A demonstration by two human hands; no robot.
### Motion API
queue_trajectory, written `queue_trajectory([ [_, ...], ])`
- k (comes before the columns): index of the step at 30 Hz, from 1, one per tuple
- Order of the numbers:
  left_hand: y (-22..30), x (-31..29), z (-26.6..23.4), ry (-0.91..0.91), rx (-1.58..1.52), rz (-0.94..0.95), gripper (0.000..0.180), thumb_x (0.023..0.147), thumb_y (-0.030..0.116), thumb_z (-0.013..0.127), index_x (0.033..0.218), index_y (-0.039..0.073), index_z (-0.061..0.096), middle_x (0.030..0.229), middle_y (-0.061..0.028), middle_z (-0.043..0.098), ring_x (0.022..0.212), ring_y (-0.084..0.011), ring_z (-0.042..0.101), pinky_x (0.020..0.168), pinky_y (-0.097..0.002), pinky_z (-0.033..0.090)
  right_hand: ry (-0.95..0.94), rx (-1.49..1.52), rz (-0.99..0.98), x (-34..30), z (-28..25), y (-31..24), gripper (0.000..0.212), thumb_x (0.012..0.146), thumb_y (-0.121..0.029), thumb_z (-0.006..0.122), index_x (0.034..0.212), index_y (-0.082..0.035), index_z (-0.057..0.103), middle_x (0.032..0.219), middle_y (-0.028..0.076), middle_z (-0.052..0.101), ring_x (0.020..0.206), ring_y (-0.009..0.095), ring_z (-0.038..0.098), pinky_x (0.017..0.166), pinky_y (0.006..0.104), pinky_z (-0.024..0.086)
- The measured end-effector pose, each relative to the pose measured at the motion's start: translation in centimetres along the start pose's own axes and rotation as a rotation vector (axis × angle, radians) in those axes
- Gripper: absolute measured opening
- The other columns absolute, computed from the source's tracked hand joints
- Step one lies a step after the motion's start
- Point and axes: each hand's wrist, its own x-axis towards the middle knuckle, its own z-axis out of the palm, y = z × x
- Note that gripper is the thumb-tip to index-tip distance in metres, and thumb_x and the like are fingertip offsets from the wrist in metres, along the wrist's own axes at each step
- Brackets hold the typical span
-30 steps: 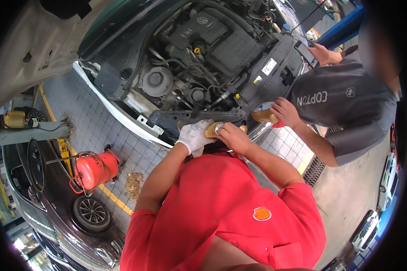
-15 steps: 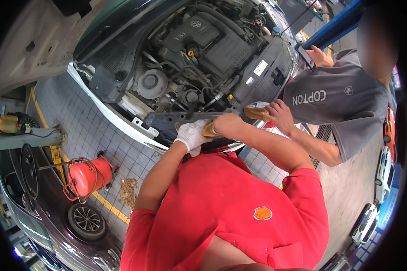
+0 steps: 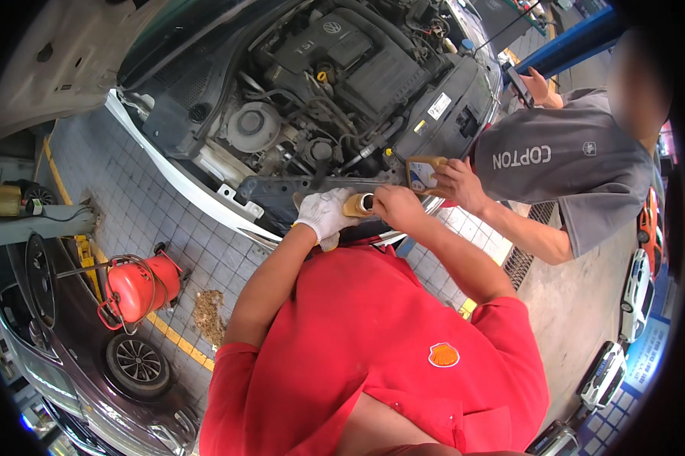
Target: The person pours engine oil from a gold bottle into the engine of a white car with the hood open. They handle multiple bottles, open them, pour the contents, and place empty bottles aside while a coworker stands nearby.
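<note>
In a white knitted glove, my left hand (image 3: pixel 326 214) is closed round a gold-coloured bottle (image 3: pixel 353 206) at the car's near fender, its top end toward the right. My bare right hand (image 3: pixel 400 208) is at that end, fingers bent and pinched on a dark cap (image 3: pixel 368 203) beside a pale neck ring. Most of the bottle is hidden by the glove. Just beyond my right hand, a co-worker's hand (image 3: pixel 463 185) holds another gold bottle (image 3: pixel 421 175) with a label. That person's other hand (image 3: pixel 542 87) holds a phone (image 3: pixel 520 86).
Ahead lies the open engine bay (image 3: pixel 320 99), with a round reservoir (image 3: pixel 253 128) and a yellow dipstick ring (image 3: pixel 322 77). The raised hood (image 3: pixel 53 76) is at upper left. A red tank (image 3: pixel 141 289) stands on the floor at left, near a dark car (image 3: pixel 76 372).
My right hand has shifted slightly right along the bottle, baring its neck and dark end. The co-worker's bottle has turned so its label shows, and the phone has tilted.
</note>
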Motion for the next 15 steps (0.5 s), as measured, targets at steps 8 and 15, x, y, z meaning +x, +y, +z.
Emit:
queue_trajectory([
  [8,0.7,-0.2,-0.5,0.008,0.029,-0.028,0.08,0.084,0.058,0.081,0.15,0.018,0.059,0.144,-0.0109,0.068,0.129,-0.0319,0.068,0.106,-0.0443,0.055,0.377,0.125,-0.08,-2.0,2.1,-0.4,0.016,0.085,-0.007,0.073,0.088,-0.003,0.058,0.092,0.013,0.062,0.089,0.036,0.065,0.076,0.0459,0.056],
  [15,0.8,-0.5,-0.8,0.02,0.039,-0.018,0.08,0.085,0.061,0.079,0.151,0.02,0.059,0.144,-0.0109,0.068,0.126,-0.0331,0.069,0.104,-0.0452,0.055,0.432,0.259,-0.069,-2.2,3.0,-0.6,0.013,0.085,-0.001,0.072,0.089,0.0,0.059,0.096,0.016,0.065,0.087,0.038,0.067,0.075,0.0455,0.056],
])
